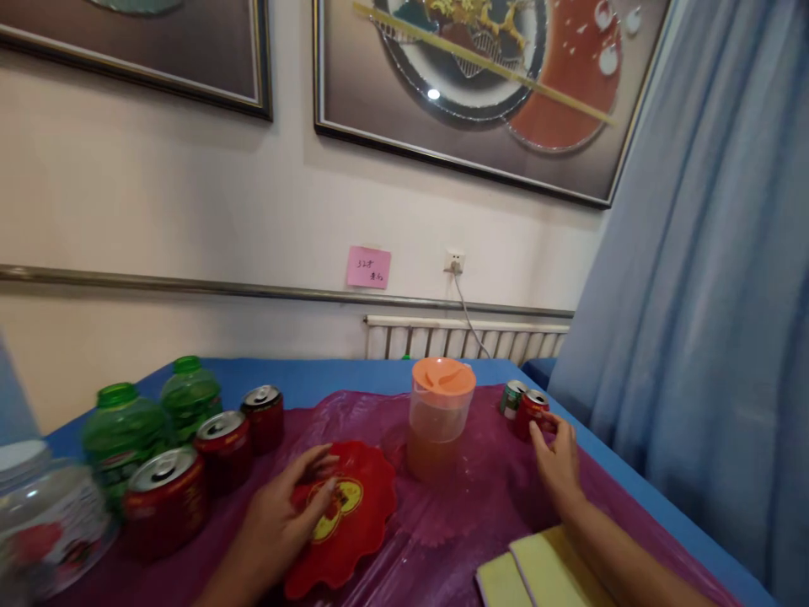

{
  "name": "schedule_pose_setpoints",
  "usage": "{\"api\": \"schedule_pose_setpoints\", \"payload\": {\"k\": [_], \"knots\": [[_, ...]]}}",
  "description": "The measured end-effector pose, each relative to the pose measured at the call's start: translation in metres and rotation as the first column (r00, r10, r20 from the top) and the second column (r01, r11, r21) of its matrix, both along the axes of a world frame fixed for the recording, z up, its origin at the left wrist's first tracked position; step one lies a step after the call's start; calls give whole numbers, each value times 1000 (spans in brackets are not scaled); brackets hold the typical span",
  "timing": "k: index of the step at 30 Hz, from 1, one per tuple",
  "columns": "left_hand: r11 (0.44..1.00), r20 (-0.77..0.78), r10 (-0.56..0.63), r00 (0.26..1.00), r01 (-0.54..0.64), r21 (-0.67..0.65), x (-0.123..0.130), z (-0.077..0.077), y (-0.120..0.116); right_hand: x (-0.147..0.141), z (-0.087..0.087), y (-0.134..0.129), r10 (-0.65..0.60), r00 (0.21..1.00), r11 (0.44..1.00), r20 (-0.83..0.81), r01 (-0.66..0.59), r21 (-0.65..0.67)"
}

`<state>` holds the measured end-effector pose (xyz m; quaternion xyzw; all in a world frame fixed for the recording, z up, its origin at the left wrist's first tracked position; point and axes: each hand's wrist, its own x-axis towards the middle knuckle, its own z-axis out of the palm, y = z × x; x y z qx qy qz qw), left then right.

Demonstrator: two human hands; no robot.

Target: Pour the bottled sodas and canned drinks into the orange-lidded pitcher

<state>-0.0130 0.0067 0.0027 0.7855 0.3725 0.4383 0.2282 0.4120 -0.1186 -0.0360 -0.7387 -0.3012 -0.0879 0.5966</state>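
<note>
My right hand [561,459] reaches to the far right, its thumb and fingers closed around the near side of a small red drink can [529,411]. Just behind that can, a green can [511,400] stands close to it. Over the left part of a red scalloped plate [370,506] hovers my left hand [281,510], thumb and fingers apart with nothing between them. Whether it touches the plate I cannot tell. Between my hands stands a clear plastic pitcher [435,438] with an orange lid, partly filled with amber liquid.
Three red cans [165,506] line the left side, beside two green plastic bottles [123,430] and a clear jar [50,531] with a white lid. A folded yellow cloth [524,573] lies under my right forearm. Purple plastic sheeting [417,548] covers the blue table [670,497].
</note>
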Motion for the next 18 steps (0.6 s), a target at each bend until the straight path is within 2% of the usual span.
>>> {"api": "schedule_pose_setpoints", "payload": {"k": [2, 3, 4, 6, 8, 9, 10, 12, 15, 18], "knots": [[999, 29, 52, 998, -53, 12, -1, 8, -4, -52, 7, -16, 207, 976, 978, 68, -209, 22], [996, 54, 88, 995, -89, 17, -1, 11, -7, -82, 10, -24, 391, 910, 917, 137, -398, 30], [992, 85, 125, 989, -128, 23, -2, 14, -8, -113, 14, -31, 553, 809, 825, 199, -566, 10], [981, 136, 187, 973, -193, 32, -3, 19, -10, -173, 16, -39, 799, 539, 579, 268, -810, -97], [966, 178, 243, 954, -254, 44, -5, 20, -10, -223, 10, -36, 873, 328, 402, 361, -903, -151], [958, 196, 269, 943, -284, 51, -6, 20, -10, -243, 5, -31, 876, 231, 339, 423, -919, -201], [949, 211, 293, 933, -311, 58, -8, 19, -10, -258, -1, -24, 867, 157, 299, 473, -924, -240], [930, 236, 331, 914, -358, 80, -11, 19, -10, -277, -12, -8, 820, 119, 305, 560, -918, -252], [893, 219, 374, 901, -414, 179, -16, 20, -13, -279, -19, 5, 754, 137, 349, 642, -912, -216], [798, 164, 465, 870, -492, 348, -23, 27, -14, -268, -15, 4, 753, 153, 347, 640, -919, -189]]}}
